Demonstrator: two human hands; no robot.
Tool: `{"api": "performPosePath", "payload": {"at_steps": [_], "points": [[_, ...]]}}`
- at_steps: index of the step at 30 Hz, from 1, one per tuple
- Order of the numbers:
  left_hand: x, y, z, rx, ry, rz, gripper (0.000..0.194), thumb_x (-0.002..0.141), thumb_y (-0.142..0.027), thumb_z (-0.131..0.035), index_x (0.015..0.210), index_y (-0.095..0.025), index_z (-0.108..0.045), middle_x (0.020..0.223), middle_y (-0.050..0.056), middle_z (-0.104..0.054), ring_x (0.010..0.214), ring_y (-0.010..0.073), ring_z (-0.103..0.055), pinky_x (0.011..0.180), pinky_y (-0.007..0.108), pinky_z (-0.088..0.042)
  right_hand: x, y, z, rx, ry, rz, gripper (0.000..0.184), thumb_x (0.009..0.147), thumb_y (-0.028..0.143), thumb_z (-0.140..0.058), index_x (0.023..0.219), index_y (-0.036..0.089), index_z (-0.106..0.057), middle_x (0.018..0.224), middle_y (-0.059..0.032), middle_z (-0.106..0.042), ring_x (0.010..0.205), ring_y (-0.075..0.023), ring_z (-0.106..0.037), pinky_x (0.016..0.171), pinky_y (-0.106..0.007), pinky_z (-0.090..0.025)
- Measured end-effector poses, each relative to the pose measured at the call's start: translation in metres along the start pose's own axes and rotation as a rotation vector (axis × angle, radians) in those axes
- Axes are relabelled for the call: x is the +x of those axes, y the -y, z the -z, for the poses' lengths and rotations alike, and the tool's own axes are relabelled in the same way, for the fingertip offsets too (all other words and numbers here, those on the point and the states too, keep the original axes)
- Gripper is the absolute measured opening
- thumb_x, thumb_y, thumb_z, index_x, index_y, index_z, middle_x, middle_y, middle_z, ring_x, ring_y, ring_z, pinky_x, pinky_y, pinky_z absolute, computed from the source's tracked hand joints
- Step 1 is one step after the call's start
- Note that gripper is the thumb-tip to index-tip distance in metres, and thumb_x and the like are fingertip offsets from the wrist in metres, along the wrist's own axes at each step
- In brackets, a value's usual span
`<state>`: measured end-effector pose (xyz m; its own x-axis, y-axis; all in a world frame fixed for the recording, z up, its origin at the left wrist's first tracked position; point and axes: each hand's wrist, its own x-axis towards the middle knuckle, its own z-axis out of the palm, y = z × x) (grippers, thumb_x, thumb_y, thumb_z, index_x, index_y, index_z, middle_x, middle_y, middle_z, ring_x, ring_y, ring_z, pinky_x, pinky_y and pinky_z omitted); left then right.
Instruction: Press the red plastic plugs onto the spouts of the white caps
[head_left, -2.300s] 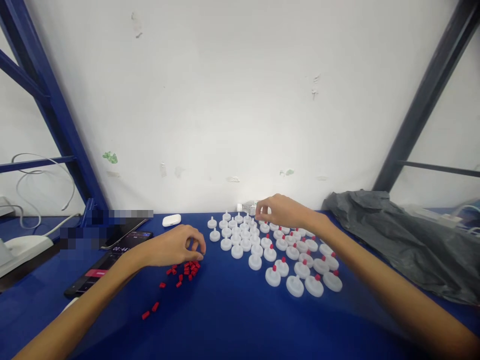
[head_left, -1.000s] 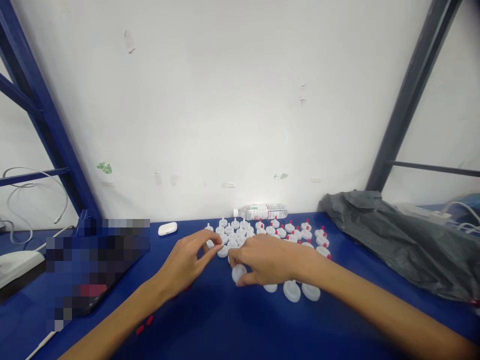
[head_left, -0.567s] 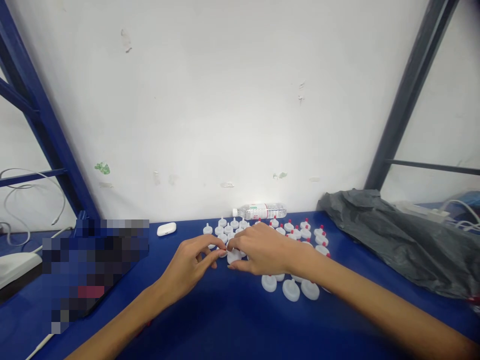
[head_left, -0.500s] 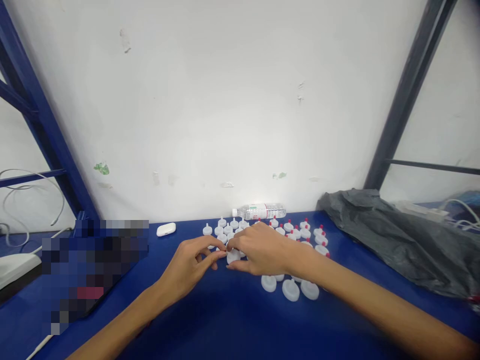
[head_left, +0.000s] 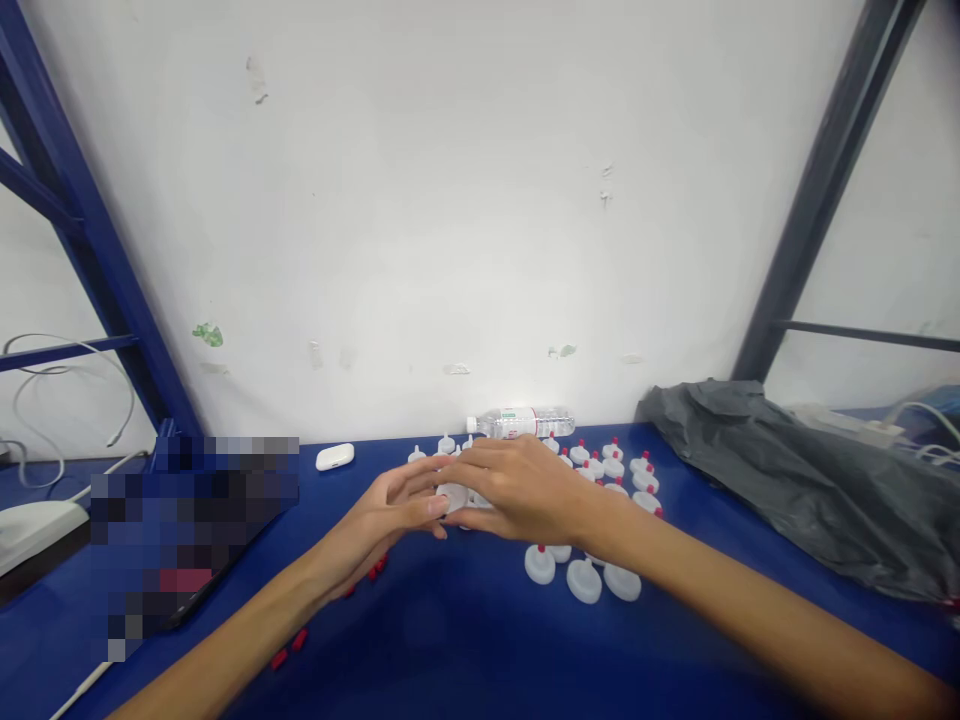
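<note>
My right hand (head_left: 525, 492) is closed on a white round cap (head_left: 453, 496) and holds it just above the blue table (head_left: 465, 650). My left hand (head_left: 386, 520) meets it from the left, its fingers stretched out against the cap's side. Behind and to the right of my hands stand several more white caps (head_left: 611, 468), many with red tips. Three of them (head_left: 583, 580) sit nearest me. Small red plugs (head_left: 298, 640) lie scattered under my left forearm.
A clear water bottle (head_left: 521, 422) lies against the wall. A white earbud case (head_left: 334, 457) and a pixelated dark device (head_left: 187, 540) lie on the left. A crumpled grey plastic bag (head_left: 810, 480) fills the right side. Blue frame posts (head_left: 90, 250) stand at the left.
My right hand brought a white cap from the far rows toward the middle, and my left hand left the red plugs to meet it. The cap now sits slightly higher between both hands.
</note>
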<state>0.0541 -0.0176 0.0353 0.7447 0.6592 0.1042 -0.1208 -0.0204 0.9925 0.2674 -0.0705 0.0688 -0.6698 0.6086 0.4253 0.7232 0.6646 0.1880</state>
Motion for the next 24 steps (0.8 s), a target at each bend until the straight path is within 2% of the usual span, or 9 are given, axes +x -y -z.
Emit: {"api": "performPosePath", "payload": {"at_steps": [2, 4, 9, 15, 18, 20, 22, 24], "points": [[-0.001, -0.001, -0.001, -0.063, 0.089, 0.028, 0.045, 0.087, -0.031, -0.074, 0.129, -0.017, -0.063, 0.114, 0.011, -0.069, 0.102, 0.0229, -0.064, 0.085, 0.033, -0.053, -0.001, 0.001, -0.002, -0.023, -0.010, 0.026, 0.034, 0.101, 0.043, -0.055, 0.123, 0.018, -0.063, 0.099, -0.0042, -0.073, 0.087, -0.0178, -0.064, 0.055, -0.029, -0.028], [-0.001, -0.001, -0.002, -0.089, 0.117, 0.043, 0.043, 0.086, -0.027, -0.075, 0.127, -0.016, -0.066, 0.107, 0.011, -0.072, 0.101, 0.0228, -0.066, 0.088, 0.033, -0.051, -0.001, 0.002, -0.002, -0.033, -0.025, 0.042, 0.032, 0.102, 0.041, -0.054, 0.124, 0.019, -0.062, 0.097, -0.0034, -0.073, 0.084, -0.0164, -0.063, 0.053, -0.030, -0.026], [-0.001, 0.003, -0.003, -0.049, 0.068, 0.073, 0.049, 0.078, -0.024, -0.083, 0.125, -0.016, -0.068, 0.097, 0.008, -0.075, 0.097, 0.0228, -0.069, 0.090, 0.033, -0.052, -0.002, 0.004, -0.006, -0.035, -0.044, 0.082, 0.024, 0.101, 0.033, -0.054, 0.117, 0.018, -0.065, 0.097, -0.0037, -0.073, 0.078, -0.0142, -0.061, 0.052, -0.029, -0.024], [0.000, 0.006, -0.001, 0.052, 0.070, 0.076, 0.050, 0.079, -0.033, -0.082, 0.124, -0.016, -0.068, 0.100, 0.009, -0.077, 0.097, 0.0251, -0.071, 0.093, 0.037, -0.053, -0.001, 0.006, -0.006, -0.039, 0.000, 0.073, 0.029, 0.101, 0.038, -0.052, 0.122, 0.019, -0.063, 0.094, -0.0052, -0.072, 0.077, -0.0155, -0.062, 0.052, -0.029, -0.026], [0.001, -0.001, 0.005, 0.229, 0.098, 0.046, 0.053, 0.084, -0.042, -0.076, 0.130, -0.019, -0.064, 0.110, 0.009, -0.075, 0.105, 0.0264, -0.069, 0.096, 0.037, -0.051, 0.000, 0.006, 0.002, -0.013, 0.071, 0.011, 0.032, 0.099, 0.040, -0.057, 0.122, 0.019, -0.063, 0.095, -0.0061, -0.073, 0.078, -0.0171, -0.064, 0.054, -0.028, -0.029], [0.002, -0.006, 0.014, 0.436, 0.032, 0.022, 0.051, 0.090, -0.049, -0.066, 0.133, -0.022, -0.061, 0.115, 0.008, -0.073, 0.107, 0.0264, -0.067, 0.093, 0.037, -0.052, -0.001, 0.005, 0.007, 0.030, 0.124, -0.035, 0.034, 0.097, 0.045, -0.059, 0.118, 0.019, -0.065, 0.100, -0.0060, -0.074, 0.079, -0.0186, -0.066, 0.058, -0.029, -0.035], [0.003, -0.011, 0.027, 0.730, -0.060, -0.014, 0.044, 0.092, -0.052, -0.060, 0.125, -0.023, -0.066, 0.113, 0.007, -0.072, 0.102, 0.0257, -0.066, 0.089, 0.036, -0.052, -0.002, 0.003, 0.007, 0.089, 0.197, -0.057, 0.036, 0.094, 0.051, -0.062, 0.113, 0.021, -0.068, 0.104, -0.0053, -0.073, 0.081, -0.0197, -0.067, 0.065, -0.030, -0.040], [0.004, -0.013, 0.041, 1.027, -0.086, -0.045, 0.033, 0.092, -0.051, -0.059, 0.105, -0.023, -0.073, 0.106, 0.005, -0.073, 0.096, 0.0252, -0.064, 0.088, 0.036, -0.050, -0.004, -0.001, 0.004, 0.149, 0.313, -0.062, 0.038, 0.090, 0.054, -0.066, 0.110, 0.022, -0.071, 0.107, -0.0051, -0.071, 0.082, -0.0205, -0.067, 0.068, -0.031, -0.042]]}}
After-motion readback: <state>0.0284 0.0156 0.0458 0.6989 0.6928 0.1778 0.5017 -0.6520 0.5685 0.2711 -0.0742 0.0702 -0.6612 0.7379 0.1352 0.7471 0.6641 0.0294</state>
